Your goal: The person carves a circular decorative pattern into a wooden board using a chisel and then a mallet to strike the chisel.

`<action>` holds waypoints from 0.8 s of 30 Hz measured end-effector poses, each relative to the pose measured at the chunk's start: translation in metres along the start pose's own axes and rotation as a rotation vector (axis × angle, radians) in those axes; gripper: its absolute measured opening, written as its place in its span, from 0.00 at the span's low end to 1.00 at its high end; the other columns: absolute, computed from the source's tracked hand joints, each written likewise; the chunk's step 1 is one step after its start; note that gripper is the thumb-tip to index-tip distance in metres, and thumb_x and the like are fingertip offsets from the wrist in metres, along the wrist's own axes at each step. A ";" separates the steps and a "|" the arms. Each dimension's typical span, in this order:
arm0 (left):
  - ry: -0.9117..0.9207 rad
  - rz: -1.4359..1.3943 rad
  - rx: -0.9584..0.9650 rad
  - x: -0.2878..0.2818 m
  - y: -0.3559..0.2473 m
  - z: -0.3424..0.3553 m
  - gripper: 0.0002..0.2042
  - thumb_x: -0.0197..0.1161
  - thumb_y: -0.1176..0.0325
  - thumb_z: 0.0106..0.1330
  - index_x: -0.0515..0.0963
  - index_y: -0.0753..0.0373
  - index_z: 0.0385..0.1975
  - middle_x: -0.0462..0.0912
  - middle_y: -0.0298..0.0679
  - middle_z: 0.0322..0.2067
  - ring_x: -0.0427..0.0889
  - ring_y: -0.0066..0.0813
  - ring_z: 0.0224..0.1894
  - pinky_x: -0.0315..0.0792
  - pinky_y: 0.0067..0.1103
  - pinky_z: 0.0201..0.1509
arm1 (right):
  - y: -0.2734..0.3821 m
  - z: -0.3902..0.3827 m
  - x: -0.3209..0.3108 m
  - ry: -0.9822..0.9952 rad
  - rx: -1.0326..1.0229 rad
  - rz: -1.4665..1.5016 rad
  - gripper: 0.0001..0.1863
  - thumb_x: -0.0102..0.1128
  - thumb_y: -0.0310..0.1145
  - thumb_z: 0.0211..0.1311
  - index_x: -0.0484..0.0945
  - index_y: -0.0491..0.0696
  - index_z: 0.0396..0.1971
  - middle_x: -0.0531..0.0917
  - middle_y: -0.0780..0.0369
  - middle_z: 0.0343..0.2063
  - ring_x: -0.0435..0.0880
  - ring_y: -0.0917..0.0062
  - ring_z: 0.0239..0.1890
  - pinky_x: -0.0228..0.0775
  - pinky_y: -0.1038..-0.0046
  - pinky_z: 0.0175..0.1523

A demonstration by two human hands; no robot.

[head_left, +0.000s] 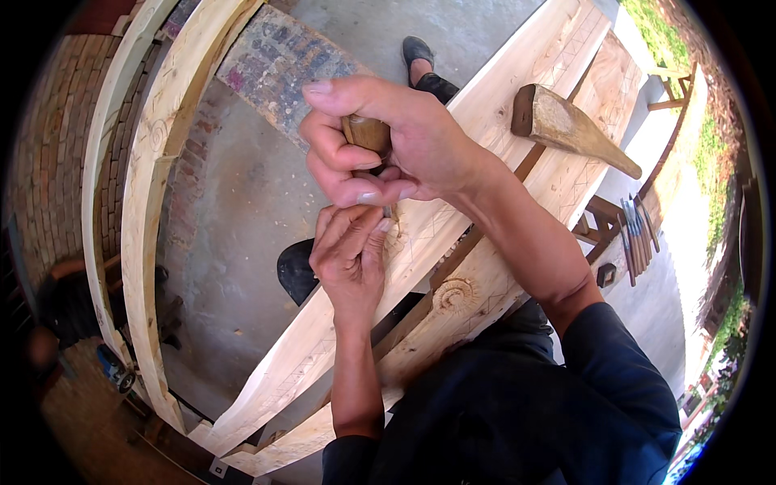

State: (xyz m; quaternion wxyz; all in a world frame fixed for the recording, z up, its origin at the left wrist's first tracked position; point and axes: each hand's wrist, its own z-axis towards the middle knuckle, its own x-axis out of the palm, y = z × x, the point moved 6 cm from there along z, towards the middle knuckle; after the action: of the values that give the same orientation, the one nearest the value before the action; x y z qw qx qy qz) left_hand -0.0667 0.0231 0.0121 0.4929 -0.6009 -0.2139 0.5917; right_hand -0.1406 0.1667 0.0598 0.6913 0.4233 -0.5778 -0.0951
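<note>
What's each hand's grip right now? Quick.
Left hand: closed, fingers curled just below the right; what it pinches is mostly hidden.
Right hand: closed, holding a wooden tool handle.

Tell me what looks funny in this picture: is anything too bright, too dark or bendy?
In the head view: grass at upper right glares in sunlight; brickwork at far left curves near the rim; a person at lower left is dim; the right hand and carved spiral look fairly clear.
</note>
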 end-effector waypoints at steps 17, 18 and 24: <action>-0.014 -0.040 0.008 0.000 -0.004 0.002 0.09 0.74 0.81 0.65 0.89 0.72 0.43 0.89 0.46 0.38 0.87 0.43 0.45 0.80 0.32 0.53 | 0.013 -0.002 0.001 -0.156 -0.055 -0.042 0.35 0.45 0.56 0.83 0.66 0.50 0.14 0.75 0.56 0.13 0.51 0.86 0.09 0.43 0.81 0.13; -0.014 -0.041 0.006 0.000 -0.005 0.002 0.09 0.74 0.81 0.65 0.89 0.72 0.44 0.89 0.46 0.38 0.87 0.43 0.45 0.80 0.32 0.53 | 0.013 -0.002 0.000 -0.150 -0.053 -0.039 0.35 0.45 0.56 0.83 0.66 0.50 0.14 0.75 0.55 0.14 0.51 0.86 0.09 0.43 0.81 0.13; -0.019 -0.024 -0.009 0.000 -0.002 0.001 0.09 0.74 0.81 0.65 0.89 0.71 0.44 0.89 0.46 0.38 0.87 0.43 0.45 0.80 0.32 0.54 | 0.009 -0.002 0.003 -0.124 -0.016 -0.034 0.34 0.46 0.56 0.82 0.66 0.50 0.14 0.74 0.56 0.13 0.51 0.86 0.09 0.44 0.80 0.13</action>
State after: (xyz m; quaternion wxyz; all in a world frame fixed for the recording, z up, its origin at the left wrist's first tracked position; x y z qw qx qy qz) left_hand -0.0668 0.0240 0.0141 0.4954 -0.5947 -0.2285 0.5905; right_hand -0.1413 0.1716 0.0679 0.6559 0.4209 -0.6114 -0.1376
